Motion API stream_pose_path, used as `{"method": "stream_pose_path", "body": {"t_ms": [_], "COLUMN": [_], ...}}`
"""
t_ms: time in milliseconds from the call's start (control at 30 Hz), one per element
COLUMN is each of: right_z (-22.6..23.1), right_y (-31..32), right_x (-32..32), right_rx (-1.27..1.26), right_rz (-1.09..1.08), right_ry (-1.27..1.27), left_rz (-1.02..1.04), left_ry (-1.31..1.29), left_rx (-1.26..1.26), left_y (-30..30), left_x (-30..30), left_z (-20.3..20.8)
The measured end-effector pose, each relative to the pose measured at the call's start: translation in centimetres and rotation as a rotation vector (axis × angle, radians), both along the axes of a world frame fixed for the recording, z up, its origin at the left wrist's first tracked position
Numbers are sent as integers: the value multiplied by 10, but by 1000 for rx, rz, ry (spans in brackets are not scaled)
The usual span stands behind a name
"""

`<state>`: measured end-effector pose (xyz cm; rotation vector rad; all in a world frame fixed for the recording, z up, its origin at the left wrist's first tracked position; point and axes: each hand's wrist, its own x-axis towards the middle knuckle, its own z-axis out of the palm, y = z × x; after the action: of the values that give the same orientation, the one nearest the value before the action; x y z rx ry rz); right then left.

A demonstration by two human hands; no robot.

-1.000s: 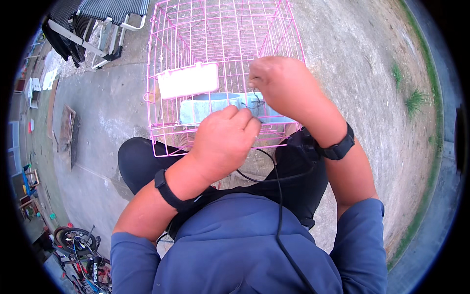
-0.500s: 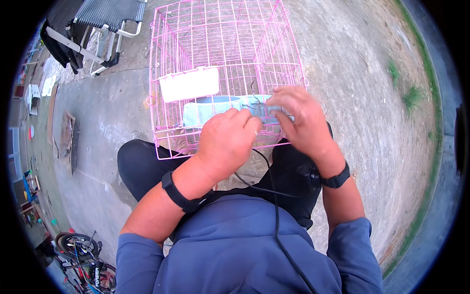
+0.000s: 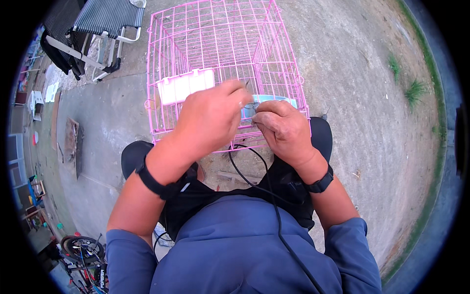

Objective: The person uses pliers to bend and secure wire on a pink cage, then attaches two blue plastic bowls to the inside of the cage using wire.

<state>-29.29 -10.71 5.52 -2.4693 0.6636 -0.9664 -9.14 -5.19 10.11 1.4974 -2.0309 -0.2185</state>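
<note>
A pink wire cage (image 3: 220, 22) stands in front of me. On its near face a flat white plate (image 3: 180, 86) hangs at the left, and a light blue tray (image 3: 286, 101) shows through the bars. My right hand (image 3: 285, 128) is closed in a pinch at the near bars, on a thin dark wire (image 3: 251, 106). Just left of it, my left hand (image 3: 210, 117) is held over the cage front with its fingers curled together. Its fingertips are slightly blurred, and what they hold is hidden.
A black cable (image 3: 277, 215) runs over my lap toward the cage. At the upper left stands a folding chair (image 3: 110, 19). A weathered board (image 3: 71, 142) lies on the concrete at the left, with bicycles (image 3: 83, 252) at the lower left. Grass tufts (image 3: 415, 93) grow at the right.
My right hand has moved left and closed into a pinch on the wire. My left hand has risen and shifted left, covering part of the white plate. The cage sits slightly higher in view.
</note>
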Motion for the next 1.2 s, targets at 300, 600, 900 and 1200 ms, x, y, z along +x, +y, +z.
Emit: {"method": "stream_pose_path", "body": {"t_ms": [300, 600, 900, 1200], "right_z": [3, 20, 14, 3], "right_y": [-4, -21, -42, -24], "right_x": [-5, 9, 30, -6], "right_rx": [113, 336, 93, 22], "right_rz": [3, -184, -48, -129], "right_ry": [-46, 47, 159, 11], "left_rz": [-79, -11, 183, 9], "left_ry": [-443, -350, -101, -123], "left_rx": [61, 198, 257, 232], "left_y": [-25, 15, 27, 22], "left_x": [7, -14, -48, -13], "left_z": [1, 0, -16, -5]}}
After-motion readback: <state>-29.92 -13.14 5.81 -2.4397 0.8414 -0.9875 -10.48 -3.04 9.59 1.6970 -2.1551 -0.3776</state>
